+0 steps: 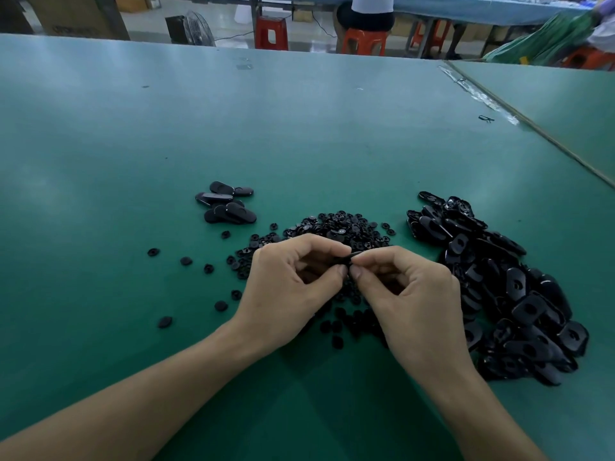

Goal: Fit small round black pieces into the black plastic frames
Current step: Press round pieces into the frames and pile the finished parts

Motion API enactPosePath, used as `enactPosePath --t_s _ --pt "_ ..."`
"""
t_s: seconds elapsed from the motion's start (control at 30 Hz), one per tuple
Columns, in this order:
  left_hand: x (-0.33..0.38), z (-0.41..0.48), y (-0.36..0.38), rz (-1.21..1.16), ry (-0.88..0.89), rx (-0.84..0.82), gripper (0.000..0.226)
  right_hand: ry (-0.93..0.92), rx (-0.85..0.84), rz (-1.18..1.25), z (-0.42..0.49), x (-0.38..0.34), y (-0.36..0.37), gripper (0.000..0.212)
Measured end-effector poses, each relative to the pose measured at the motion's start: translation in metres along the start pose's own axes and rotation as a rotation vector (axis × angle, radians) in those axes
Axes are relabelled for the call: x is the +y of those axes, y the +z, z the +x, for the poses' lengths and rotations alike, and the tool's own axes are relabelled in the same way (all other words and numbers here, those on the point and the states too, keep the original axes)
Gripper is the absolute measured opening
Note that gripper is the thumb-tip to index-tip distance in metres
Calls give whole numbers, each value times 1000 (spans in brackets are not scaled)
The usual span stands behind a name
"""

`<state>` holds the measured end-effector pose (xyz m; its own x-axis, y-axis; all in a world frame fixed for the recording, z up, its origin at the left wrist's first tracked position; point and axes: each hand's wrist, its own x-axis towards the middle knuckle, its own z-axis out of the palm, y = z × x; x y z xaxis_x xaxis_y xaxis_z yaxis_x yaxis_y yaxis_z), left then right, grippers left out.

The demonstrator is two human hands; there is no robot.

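My left hand (293, 287) and my right hand (412, 294) meet above the green table (299, 134), and both pinch one black plastic frame (347, 256) between thumbs and fingertips. The frame is mostly hidden by my fingers. A heap of small round black pieces (336, 227) lies just behind and under my hands. A big pile of black plastic frames (499, 281) lies to the right. A small group of frames (226, 202) sits at the back left. Whether a round piece sits in the held frame cannot be seen.
Loose round pieces (186, 261) lie scattered left of my left hand. A seam (532, 128) runs along the table at the right. Behind the far edge stand red stools (271, 31), a fan (196, 28) and a seated person (369, 11).
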<state>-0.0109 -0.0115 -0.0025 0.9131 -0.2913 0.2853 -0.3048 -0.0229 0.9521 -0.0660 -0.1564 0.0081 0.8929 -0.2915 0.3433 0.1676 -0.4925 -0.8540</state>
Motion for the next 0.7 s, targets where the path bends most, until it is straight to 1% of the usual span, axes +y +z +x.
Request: enactPosePath --t_s 0.33,0.47,0.6,0.7 --pt "-1 0 0 0 -2 -28 18 -3 9 -31 0 -1 0 22" --pt "-1 -1 0 29 21 -34 21 10 -23 -15 1 -1 -2 23" --pt "-2 -1 0 87 68 -2 24 -5 -25 19 1 -1 -2 23" --pt "-4 0 1 57 11 48 21 -37 5 -45 1 -1 -2 23"
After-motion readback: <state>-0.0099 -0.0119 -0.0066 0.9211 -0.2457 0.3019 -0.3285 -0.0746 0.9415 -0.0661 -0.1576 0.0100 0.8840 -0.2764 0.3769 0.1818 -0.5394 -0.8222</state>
